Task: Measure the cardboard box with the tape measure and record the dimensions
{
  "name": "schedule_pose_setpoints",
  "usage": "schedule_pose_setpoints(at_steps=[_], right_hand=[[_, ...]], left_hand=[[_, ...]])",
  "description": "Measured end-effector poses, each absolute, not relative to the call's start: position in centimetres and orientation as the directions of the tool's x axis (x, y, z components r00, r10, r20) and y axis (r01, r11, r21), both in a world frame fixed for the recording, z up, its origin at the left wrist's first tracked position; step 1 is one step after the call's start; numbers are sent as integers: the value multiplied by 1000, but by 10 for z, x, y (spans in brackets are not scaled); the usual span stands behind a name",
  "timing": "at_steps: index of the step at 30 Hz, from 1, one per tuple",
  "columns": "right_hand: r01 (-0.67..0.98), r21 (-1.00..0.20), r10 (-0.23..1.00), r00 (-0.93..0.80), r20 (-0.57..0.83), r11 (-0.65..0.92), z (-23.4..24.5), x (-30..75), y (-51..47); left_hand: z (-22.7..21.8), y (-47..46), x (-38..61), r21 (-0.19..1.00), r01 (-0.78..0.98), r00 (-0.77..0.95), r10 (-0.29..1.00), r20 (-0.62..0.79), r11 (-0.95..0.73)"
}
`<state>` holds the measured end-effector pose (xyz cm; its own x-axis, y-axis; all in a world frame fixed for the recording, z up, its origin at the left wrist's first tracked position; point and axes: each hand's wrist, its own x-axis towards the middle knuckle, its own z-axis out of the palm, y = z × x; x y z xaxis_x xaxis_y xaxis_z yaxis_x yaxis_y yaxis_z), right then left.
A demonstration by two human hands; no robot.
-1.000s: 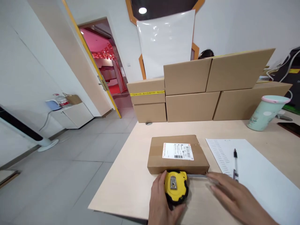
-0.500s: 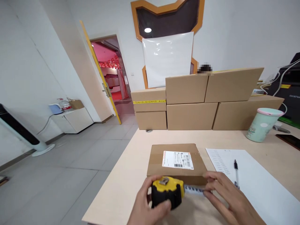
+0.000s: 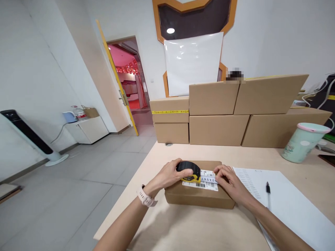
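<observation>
A flat cardboard parcel [image 3: 199,197] with a white shipping label lies on the table in front of me. My left hand [image 3: 167,175] is closed around a yellow and black tape measure [image 3: 188,171], held over the parcel's top. A short length of its white tape [image 3: 208,180] runs to the right across the label. My right hand [image 3: 230,181] pinches the end of that tape above the parcel's right part. A pale watch sits on my left wrist.
The light wooden table [image 3: 188,226] has its left edge close by the parcel. A printed sheet [image 3: 285,202] with a pen [image 3: 268,191] lies to the right. A mint cup [image 3: 303,142] stands at the far right. Stacked cardboard boxes [image 3: 217,115] line the back edge.
Both hands lifted the tape measure from the table in front of the parcel up onto its top. The tape now stretches across the label instead of along the front edge.
</observation>
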<state>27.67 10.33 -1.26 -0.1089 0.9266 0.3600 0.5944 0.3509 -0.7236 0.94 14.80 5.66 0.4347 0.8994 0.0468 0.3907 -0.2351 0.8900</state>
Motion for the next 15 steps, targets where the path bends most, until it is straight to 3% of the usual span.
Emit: schedule_pose_setpoints(at_steps=[9,15], right_hand=[[514,-809,957,-110,269,286,-10,287,106],[364,-919,978,81,192,150,-17,317,112]], left_hand=[[37,139,5,957,168,378,912,158,-235],[27,141,-43,982,44,211,963,169,-182]])
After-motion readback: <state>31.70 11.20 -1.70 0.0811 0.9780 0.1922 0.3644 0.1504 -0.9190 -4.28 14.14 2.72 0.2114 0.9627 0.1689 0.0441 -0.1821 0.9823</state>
